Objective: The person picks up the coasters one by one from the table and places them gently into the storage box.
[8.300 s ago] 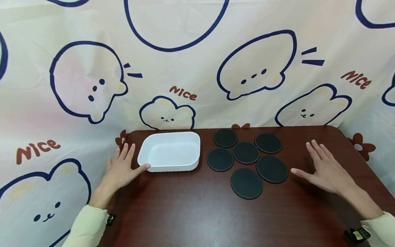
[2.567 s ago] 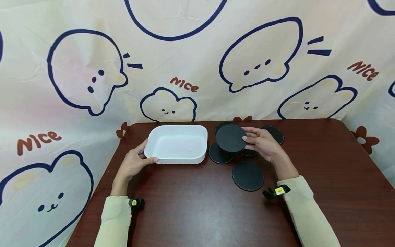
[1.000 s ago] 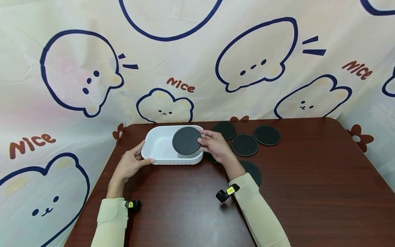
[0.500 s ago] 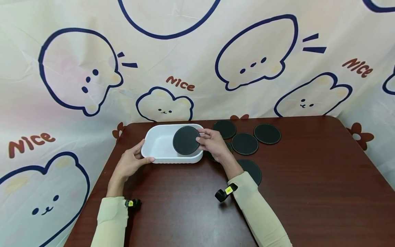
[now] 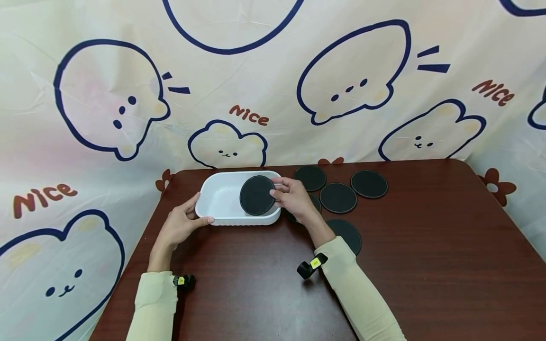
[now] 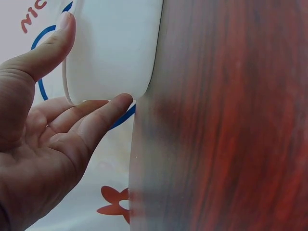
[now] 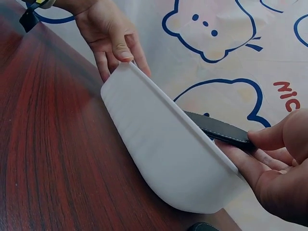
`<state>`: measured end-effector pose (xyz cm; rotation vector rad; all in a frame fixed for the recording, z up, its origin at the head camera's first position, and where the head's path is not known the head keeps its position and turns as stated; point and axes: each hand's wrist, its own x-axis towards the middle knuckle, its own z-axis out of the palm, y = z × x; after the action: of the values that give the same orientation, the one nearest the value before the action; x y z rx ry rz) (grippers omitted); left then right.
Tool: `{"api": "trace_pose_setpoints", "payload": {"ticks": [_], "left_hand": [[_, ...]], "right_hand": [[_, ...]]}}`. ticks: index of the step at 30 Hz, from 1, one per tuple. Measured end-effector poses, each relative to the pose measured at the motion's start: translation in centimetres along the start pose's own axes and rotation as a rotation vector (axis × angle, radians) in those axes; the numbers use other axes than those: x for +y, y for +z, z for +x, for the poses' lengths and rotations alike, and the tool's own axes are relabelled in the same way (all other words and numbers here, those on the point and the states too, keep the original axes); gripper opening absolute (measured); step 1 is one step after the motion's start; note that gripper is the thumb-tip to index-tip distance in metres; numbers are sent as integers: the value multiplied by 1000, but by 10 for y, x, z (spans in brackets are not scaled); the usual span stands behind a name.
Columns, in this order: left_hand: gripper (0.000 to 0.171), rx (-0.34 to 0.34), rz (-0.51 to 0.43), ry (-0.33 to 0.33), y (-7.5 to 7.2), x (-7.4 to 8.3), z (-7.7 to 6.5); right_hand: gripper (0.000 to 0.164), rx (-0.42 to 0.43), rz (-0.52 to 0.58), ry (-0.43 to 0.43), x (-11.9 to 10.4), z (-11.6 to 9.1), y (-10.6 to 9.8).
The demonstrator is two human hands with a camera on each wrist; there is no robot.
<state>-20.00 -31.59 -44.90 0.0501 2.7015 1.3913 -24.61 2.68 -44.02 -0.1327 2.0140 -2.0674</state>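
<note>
At the left end of the white container [image 5: 215, 199], my left hand [image 5: 178, 226] holds it, thumb at the front rim and fingers along the end wall. Between thumb and fingers my right hand [image 5: 296, 201] pinches a black round coaster [image 5: 257, 195] by its right edge. That coaster overlaps the right half of the container's inside. From the right wrist view, the coaster [image 7: 219, 129] shows white edge stitching and its far part drops behind the container's rim. In the left wrist view my left fingers [image 6: 98, 120] lie against the container's end wall.
Several more black coasters lie on the dark wooden table [image 5: 239, 284], among them a back coaster [image 5: 310, 178], a middle coaster [image 5: 338, 198] and a right coaster [image 5: 369, 184]. My right hand and forearm partly cover two others. A patterned cloth [image 5: 341, 28] hangs behind the table.
My right hand has picked a coaster off the table and carried it left over the container, lowering it slightly. My left hand has taken hold of the container's end.
</note>
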Motion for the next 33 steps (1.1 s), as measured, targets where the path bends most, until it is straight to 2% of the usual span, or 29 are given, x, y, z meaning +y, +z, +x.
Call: {"api": "trace_pose_setpoints", "payload": {"ticks": [6, 12, 14, 18, 28, 33], "left_hand": [[104, -1, 8, 4, 0, 0, 0], [104, -3, 7, 14, 1, 0, 1], [104, -4, 7, 18, 2, 0, 1], [104, 0, 12, 12, 1, 1, 1], [105, 0, 14, -1, 1, 0, 1], [105, -1, 11, 1, 2, 1, 1]], "right_hand": [[40, 2, -109, -41, -3, -3, 3], [37, 99, -445, -237, -9, -10, 1], [38, 132, -506, -284, -12, -13, -3], [36, 118, -471, -299, -18, -15, -13], [44, 42, -260, -162, -23, -16, -31], [44, 13, -190, -125, -22, -16, -36]]}}
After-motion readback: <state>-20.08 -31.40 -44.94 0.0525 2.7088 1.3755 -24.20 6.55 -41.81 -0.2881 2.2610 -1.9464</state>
